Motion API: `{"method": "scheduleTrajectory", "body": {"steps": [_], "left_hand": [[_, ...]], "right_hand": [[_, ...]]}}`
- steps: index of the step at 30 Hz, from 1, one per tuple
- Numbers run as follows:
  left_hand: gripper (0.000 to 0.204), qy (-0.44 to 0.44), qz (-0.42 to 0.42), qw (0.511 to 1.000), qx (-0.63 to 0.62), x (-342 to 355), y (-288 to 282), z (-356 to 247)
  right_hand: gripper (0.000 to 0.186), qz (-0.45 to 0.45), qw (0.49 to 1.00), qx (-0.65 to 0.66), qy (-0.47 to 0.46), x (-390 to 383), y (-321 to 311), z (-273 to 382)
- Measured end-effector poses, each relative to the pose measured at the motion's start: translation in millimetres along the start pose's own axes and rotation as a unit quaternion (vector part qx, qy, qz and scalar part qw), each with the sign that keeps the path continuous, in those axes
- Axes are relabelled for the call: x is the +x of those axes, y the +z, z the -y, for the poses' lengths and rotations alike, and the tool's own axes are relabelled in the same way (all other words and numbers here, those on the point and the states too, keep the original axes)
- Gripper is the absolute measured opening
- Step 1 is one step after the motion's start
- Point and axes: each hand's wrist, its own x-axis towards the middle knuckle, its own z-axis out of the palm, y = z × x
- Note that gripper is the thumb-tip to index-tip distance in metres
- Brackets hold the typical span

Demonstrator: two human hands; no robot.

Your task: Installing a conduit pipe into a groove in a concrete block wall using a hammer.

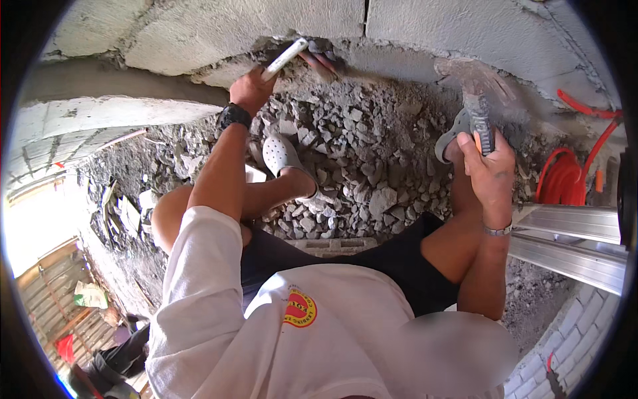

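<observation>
The left grip (251,92), at the upper centre of the frame, is close under the ragged lower edge of the block wall (266,25), its fingers curled around a pale bar (286,58) whose far end points up and right into a broken hollow. The right grip (490,169), right of centre, is wrapped around a dark-and-orange handled tool (480,120) aimed up at the wall base; the tool's far end is blurred, so its shape and any contact cannot be told. Between the two grips lies a wide gap over loose rubble (382,199), while a metal ladder (571,225) and a coiled red hose (561,178) crowd the right side. The bar is smooth and straight; the wall is rough grey masonry with crumbling edges; the rubble is angular, dusty chunks of mixed size. The ladder rails are ribbed and shiny, the hose glossy. The ground is covered in broken stone, with grey perforated clogs (280,156) planted on it and a hollow block (332,246) below centre. Wooden planks (63,286) show at lower left beside bright light, and pale blockwork (575,339) curves through the lower right.
</observation>
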Motion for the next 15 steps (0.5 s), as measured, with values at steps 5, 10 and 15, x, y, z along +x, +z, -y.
{"method": "scheduleTrajectory", "body": {"steps": [5,10,15], "left_hand": [[0.04,-0.281,0.103,0.863,-0.406,-44.8,39.4,-79.5],[0.035,-0.293,0.048,0.693,-0.657,-58.1,37.5,-148.5],[0.082,-0.117,0.312,0.9,-0.282,-66.5,-2.9,-60.6]], "right_hand": [[0.026,0.035,0.976,0.185,0.11,2.8,9.4,20.7],[0.029,0.057,0.926,0.336,0.162,7.8,19.1,9.3],[0.036,0.092,0.893,0.373,0.233,12.6,23.6,10.4]]}}
